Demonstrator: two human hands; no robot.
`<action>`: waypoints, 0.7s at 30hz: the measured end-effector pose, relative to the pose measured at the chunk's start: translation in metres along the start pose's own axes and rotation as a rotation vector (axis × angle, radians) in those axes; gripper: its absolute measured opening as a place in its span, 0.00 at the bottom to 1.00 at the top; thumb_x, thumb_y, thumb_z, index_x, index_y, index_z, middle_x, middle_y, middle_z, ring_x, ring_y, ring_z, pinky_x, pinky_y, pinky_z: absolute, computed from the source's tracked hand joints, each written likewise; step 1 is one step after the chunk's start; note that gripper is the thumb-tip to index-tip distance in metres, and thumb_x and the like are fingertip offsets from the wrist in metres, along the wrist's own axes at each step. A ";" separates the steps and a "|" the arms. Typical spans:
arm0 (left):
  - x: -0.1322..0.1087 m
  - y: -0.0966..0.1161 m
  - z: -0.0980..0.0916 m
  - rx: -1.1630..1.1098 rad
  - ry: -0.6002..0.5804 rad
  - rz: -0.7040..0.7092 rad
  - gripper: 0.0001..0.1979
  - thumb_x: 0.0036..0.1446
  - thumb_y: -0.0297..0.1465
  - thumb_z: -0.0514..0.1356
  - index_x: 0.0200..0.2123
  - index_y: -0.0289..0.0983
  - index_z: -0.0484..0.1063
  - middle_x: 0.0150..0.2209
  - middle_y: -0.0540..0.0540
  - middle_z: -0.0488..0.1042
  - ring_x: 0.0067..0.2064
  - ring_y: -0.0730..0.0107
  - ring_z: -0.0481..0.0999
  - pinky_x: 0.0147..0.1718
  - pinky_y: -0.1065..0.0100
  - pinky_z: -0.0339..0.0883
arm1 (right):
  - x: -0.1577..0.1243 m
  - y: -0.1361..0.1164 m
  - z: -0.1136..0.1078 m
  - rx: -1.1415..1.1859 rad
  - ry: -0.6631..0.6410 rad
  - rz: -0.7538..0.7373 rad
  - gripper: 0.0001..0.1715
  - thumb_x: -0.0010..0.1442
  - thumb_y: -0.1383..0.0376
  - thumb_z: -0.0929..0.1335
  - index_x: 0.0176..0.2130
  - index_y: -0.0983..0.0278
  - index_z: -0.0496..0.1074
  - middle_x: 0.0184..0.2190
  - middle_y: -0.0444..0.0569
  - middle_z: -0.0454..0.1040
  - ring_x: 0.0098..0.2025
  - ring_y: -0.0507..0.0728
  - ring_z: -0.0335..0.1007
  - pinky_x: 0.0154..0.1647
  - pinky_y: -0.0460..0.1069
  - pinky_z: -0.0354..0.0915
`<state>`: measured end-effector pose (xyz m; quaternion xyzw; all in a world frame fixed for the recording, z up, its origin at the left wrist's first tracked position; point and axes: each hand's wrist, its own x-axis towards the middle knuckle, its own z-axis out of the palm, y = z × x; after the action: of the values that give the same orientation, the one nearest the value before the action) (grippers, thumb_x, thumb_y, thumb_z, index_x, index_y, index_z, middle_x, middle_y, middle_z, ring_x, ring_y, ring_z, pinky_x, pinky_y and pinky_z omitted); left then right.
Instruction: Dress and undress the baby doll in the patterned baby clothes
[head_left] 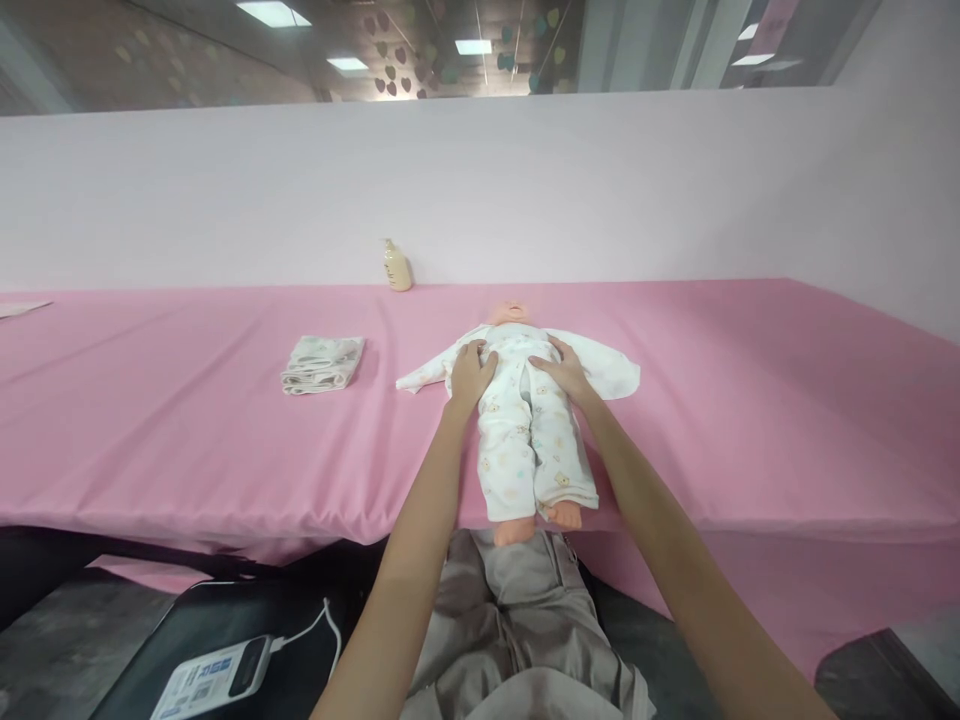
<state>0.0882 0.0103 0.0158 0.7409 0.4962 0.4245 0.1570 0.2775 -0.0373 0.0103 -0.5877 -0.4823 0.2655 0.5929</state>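
Note:
A baby doll (514, 313) lies on its back on the pink table, feet toward me at the front edge. It wears white trousers (507, 440) with a small coloured print. A white long-sleeved top (611, 370) is spread out at both sides. My left hand (471, 374) holds the left side of the trousers near the waist, thumb on the front and fingers curled at the side. Opposite it, my right hand (568, 374) grips the right side the same way. Both bare feet (514, 531) stick out of the trouser legs.
A folded white cloth (322, 364) lies to the left on the pink table cover (187, 420). By the white wall stands a pump bottle (397, 266). Below left, a white power bank (214, 680) with a cable rests on a black seat (247, 610).

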 end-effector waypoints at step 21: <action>-0.004 0.011 -0.020 -0.129 -0.178 0.175 0.18 0.51 0.44 0.57 0.20 0.36 0.65 0.24 0.51 0.67 0.33 0.70 0.65 0.36 0.69 0.58 | -0.004 -0.021 -0.008 -0.549 -0.069 -0.049 0.26 0.50 0.48 0.67 0.17 0.63 0.59 0.17 0.39 0.56 0.24 0.50 0.54 0.27 0.47 0.49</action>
<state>0.0789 -0.0017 0.0330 0.8045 0.3855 0.4002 0.2098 0.2779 -0.0483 0.0308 -0.7052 -0.5700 0.1304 0.4011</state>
